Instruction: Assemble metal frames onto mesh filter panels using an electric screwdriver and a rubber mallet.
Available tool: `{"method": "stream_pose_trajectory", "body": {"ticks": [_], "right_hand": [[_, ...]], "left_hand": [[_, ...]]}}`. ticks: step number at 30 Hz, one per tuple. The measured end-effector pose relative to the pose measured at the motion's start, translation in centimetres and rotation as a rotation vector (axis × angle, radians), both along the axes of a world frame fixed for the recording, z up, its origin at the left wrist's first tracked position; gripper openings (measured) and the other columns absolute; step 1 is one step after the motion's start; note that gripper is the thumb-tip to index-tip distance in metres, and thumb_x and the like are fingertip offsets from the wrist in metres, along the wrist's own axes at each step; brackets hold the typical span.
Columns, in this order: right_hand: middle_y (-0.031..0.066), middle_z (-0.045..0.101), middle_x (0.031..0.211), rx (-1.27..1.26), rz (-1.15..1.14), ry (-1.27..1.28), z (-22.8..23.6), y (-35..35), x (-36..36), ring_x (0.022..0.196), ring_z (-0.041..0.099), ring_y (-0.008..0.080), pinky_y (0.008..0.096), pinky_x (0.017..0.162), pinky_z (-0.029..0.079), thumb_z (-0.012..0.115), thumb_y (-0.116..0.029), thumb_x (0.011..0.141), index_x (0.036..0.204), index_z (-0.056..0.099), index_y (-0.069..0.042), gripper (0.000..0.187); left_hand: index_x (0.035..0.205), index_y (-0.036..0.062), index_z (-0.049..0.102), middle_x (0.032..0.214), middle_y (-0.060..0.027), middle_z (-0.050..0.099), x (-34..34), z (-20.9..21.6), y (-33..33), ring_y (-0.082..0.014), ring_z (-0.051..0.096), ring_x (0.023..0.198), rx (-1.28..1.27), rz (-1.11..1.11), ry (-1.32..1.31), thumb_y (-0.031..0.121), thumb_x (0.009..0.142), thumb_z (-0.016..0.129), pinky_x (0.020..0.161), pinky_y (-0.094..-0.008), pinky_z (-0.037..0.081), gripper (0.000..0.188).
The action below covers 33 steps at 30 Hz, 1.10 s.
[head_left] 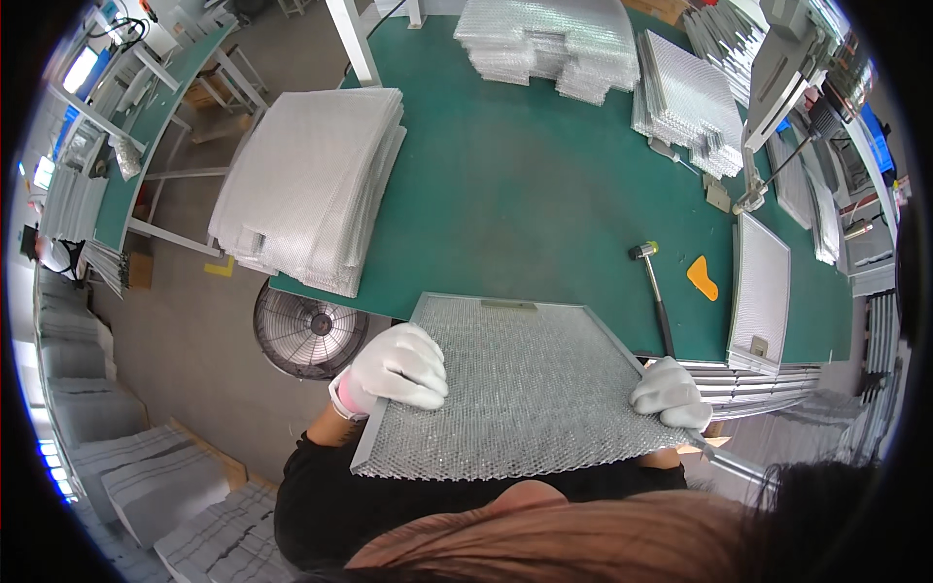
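Gripping the lower-centre mesh panel [515, 389], left hand [400, 369] and right hand [671, 394] curl over framed sides [614, 340], likely the best holds; it looks light, flexible.

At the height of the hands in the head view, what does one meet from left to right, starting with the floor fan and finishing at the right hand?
Floor fan, white-gloved left hand, gray mesh panel, white-gloved right hand.

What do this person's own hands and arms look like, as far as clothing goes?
The left hand and right hand wear plain white gloves. A white band circles the left wrist. The black sleeve on that side stops short of the glove; the right arm is mostly hidden.
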State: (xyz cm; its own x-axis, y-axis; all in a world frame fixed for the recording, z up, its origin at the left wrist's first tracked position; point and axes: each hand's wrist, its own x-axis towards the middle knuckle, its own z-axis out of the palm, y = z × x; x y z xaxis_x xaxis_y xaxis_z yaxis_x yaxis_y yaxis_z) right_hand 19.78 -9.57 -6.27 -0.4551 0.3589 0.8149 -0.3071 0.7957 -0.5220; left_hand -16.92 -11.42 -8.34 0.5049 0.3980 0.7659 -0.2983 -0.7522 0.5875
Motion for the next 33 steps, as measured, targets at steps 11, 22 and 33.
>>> {"method": "stream_pose_trajectory", "body": {"ticks": [11, 22, 33], "right_hand": [[0.0018, 0.057, 0.097, -0.442, -0.746, 0.344, 0.2, 7.3, -4.2, 0.088, 0.049, 0.0080, 0.0231, 0.083, 0.041, 0.056, -0.012, 0.099, 0.109, 0.054, -0.002, 0.015], [0.0020, 0.059, 0.094, -0.416, -0.748, 0.344, 0.2, 7.7, -4.2, 0.085, 0.050, 0.0073, 0.0237, 0.082, 0.041, 0.054, -0.009, 0.098, 0.105, 0.055, -0.001, 0.011], [0.0089, 0.057, 0.079, -0.323, -0.576, 0.344, 0.1, 6.5, -4.3, 0.069, 0.054, 0.0169, 0.0296, 0.066, 0.045, 0.057, -0.031, 0.100, 0.095, 0.050, -0.003, 0.029]], "left_hand": [[0.108, -0.0026, 0.061, 0.104, -0.0178, 0.065, 1.1, -11.3, 1.2, -0.0323, 0.063, 0.095, -0.561, 1.106, 0.304, 0.006, 0.078, 0.076, 0.086, -0.0390, 0.048, 0.035], [0.100, 0.0019, 0.067, 0.089, -0.0150, 0.069, -0.1, -12.1, 1.5, -0.0376, 0.063, 0.085, -0.437, 1.129, 0.484, 0.011, 0.072, 0.081, 0.077, -0.0441, 0.048, 0.033], [0.117, -0.0030, 0.062, 0.111, -0.0161, 0.066, 0.0, -8.4, 0.9, -0.0296, 0.063, 0.106, -0.497, 0.969, 0.073, 0.018, 0.071, 0.085, 0.095, -0.0364, 0.047, 0.055]]}}
